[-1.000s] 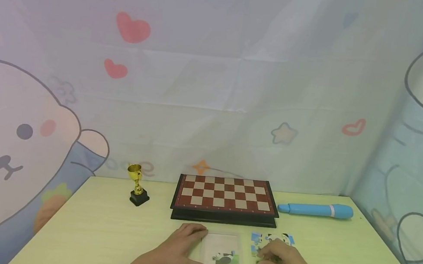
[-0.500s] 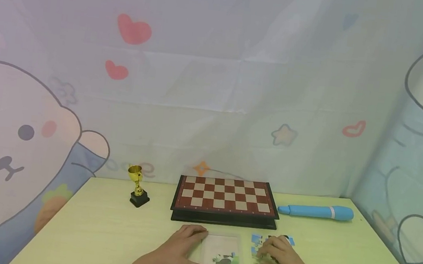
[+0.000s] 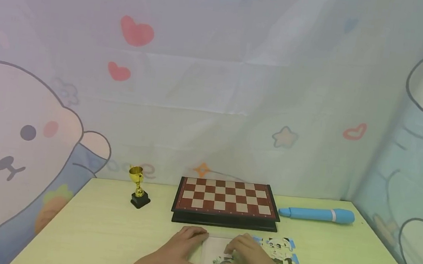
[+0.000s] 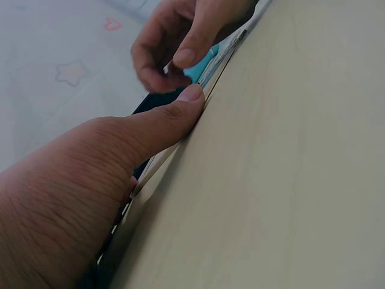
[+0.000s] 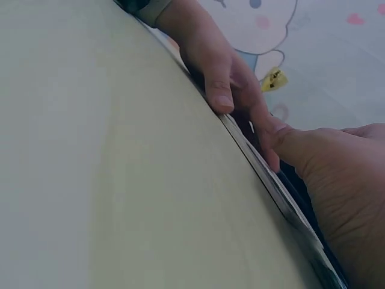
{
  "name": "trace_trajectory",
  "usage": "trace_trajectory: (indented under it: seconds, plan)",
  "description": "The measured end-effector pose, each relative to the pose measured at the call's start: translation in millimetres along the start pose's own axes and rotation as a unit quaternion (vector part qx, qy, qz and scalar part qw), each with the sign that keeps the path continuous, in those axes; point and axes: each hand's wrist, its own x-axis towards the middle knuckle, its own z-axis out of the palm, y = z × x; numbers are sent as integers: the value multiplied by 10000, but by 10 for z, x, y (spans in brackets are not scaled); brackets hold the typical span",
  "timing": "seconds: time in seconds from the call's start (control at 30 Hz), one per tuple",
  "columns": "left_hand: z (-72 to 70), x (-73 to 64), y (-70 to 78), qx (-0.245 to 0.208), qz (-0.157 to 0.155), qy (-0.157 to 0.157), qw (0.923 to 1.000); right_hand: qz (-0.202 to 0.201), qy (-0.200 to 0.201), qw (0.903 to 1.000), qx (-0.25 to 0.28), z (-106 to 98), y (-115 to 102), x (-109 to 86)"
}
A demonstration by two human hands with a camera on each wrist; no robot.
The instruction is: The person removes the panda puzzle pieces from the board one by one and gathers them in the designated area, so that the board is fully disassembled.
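A shallow white puzzle tray (image 3: 215, 248) lies in front of the chessboard, with a panda picture piece (image 3: 220, 261) in its lower part. My left hand (image 3: 178, 252) holds the tray at its left side, thumb at the near edge and fingers by the far corner. Over the tray's right half is my right hand (image 3: 253, 263), thumb and fingers bent above the picture. In the left wrist view the right hand's thumb (image 4: 185, 57) is apart from its bent fingers; I cannot tell whether a piece is between them. Several loose panda puzzle pieces (image 3: 280, 248) lie right of the tray, partly hidden by that hand.
Behind the tray stands a folded chessboard (image 3: 226, 199) with a black rim. A small gold trophy (image 3: 138, 184) is at the back left. The blue pen-shaped stick (image 3: 316, 213) lies at the back right, before the printed curtain (image 3: 217, 84).
My right hand has moved left from the loose pieces to over the tray, uncovering more of those pieces. My left hand keeps its place at the tray.
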Motion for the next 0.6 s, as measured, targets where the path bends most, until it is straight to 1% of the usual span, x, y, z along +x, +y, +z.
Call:
trace_trajectory:
  seconds: [0.1,0.2,0.33,0.47,0.6]
  plan:
    - [14,1,-7,-28,-16,-23,10000,-33,-162,9999,-22,85,-14,121]
    - [31,2,-8,-40,-22,-53,10000,34,-326,9994,-91,145,2,179]
    - [33,2,0,-38,-26,-50,10000,200,-475,9986,-151,162,17,182]
    - [18,-1,1,-37,-44,-52,10000,222,-527,9982,-178,151,30,174]
    - [6,2,-9,-32,-32,-57,10000,61,-493,9986,-185,140,44,175]
